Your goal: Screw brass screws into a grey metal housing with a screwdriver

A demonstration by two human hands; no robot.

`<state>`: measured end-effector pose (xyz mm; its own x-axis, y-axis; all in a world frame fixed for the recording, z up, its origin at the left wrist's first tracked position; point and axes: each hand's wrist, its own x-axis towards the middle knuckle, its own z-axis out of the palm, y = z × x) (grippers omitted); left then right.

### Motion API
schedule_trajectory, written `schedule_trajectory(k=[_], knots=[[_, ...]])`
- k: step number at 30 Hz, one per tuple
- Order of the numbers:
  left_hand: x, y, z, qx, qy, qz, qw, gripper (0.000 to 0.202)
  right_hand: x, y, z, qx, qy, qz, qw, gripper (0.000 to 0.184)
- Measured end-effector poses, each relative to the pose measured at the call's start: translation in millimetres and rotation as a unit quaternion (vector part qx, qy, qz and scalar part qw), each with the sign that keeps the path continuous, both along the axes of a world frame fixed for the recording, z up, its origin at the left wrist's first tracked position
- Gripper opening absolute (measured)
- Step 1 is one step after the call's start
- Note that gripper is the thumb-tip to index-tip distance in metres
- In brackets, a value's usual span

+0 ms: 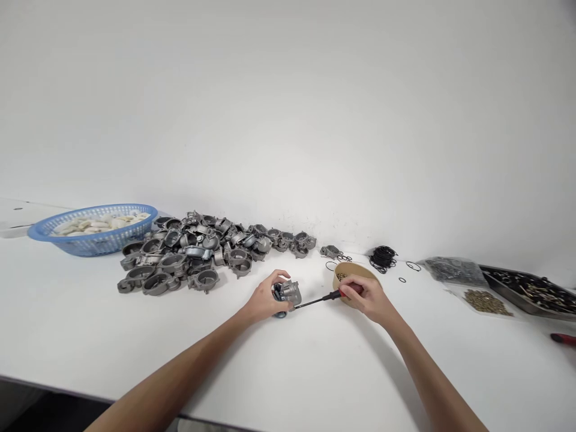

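My left hand [265, 300] is closed around a small grey metal casting [289, 292] that rests on the white table [279, 366]. My right hand [366, 297] grips a screwdriver [330, 296] by its red handle. The black shaft points left, and its tip touches the casting. Just behind my right hand stands a small round tan bowl [342, 273] with small brass parts inside.
A large heap of grey castings [198, 252] lies behind my left hand. A blue basket [96, 228] of white parts stands far left. Black O-rings [382, 258], a clear bag [452, 270], a pile of brass parts [486, 301], a dark tray [531, 288] and a red tool [564, 339] lie to the right.
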<state>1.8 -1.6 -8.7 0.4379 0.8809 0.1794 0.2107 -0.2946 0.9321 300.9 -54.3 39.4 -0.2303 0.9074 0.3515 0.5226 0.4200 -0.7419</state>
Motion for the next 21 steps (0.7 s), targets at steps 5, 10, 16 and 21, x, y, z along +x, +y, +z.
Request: schedule_trajectory(k=[5,10,16,21], knots=[[0.4,-3.5,3.3,0.001,0.026,0.012,1.0,0.062,-5.2,0.0,2.7,-0.064,0.049,-0.002,0.997,0.041],[2.3,-10.2,7.2,0.118,0.125,0.033,0.985,0.055,8.8,2.2,3.0,0.003,0.107,-0.039,0.993,0.034],[3.6,-14.1,13.8,0.157,0.158,0.031,0.974,0.049,11.1,6.7,-4.6,0.038,0.155,-0.033,0.987,0.027],[2.1,-13.4,16.0,0.127,0.147,0.026,0.981,0.048,3.4,10.9,-10.4,0.05,0.159,-0.014,0.986,0.023]])
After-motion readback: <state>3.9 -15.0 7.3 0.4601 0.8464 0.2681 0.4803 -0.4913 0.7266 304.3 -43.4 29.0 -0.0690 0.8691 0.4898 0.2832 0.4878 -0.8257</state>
